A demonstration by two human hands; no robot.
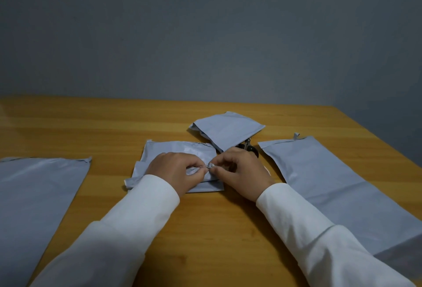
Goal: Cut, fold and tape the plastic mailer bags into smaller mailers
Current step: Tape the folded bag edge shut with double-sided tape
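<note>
Together, both hands [177, 170] [239, 172] pinch one of four grey mailers [180, 152]; scissors [250, 148], seemingly, behind.

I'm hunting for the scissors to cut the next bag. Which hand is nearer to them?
Right. The right hand lies just in front of the scissors, hiding part of them; the left hand is farther left, over the folded mailer.

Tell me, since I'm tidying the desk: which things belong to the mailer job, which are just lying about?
In use: folded mailer, pinched by left hand and right hand; scissors; finished mailer; uncut bags, left and right.
Lying about: nothing visible.
</note>
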